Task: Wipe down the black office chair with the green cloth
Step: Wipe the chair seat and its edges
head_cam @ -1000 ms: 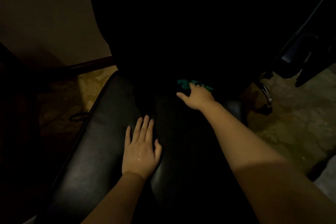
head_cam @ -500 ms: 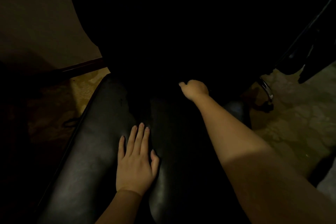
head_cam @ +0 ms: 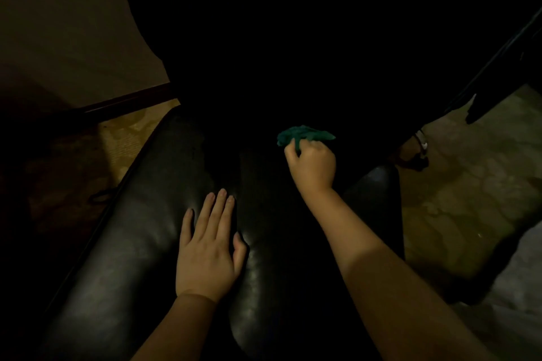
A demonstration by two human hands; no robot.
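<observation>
Since half a second ago the green cloth [head_cam: 303, 134] has come back into sight: then it was hidden by the right hand [head_cam: 312, 167], now it shows as a crumpled bunch sticking out past the fingertips. The right hand has also drawn a little toward the camera along the seat [head_cam: 132, 243]. Its grip is closed on the cloth, with fingers and thumb curled round a fold of it and the knuckles facing up. The cloth sits at the far end of the seat, right where the seat meets the backrest [head_cam: 278, 38] of the black chair. The backrest is so dark that its surface cannot be made out. The left hand [head_cam: 209, 252] has stayed where it was. It lies flat and palm down on the middle of the seat, fingers straight and close together and pointing toward the backrest, with its grip open and holding nothing. The two hands are well apart, the left nearer the camera. The seat is shiny black leather with a soft crease running lengthwise just beside the left thumb. A pale patterned floor [head_cam: 469, 184] shows on both sides of the chair. A beige wall [head_cam: 58, 23] with a dark baseboard [head_cam: 129, 101] stands at the upper left.
</observation>
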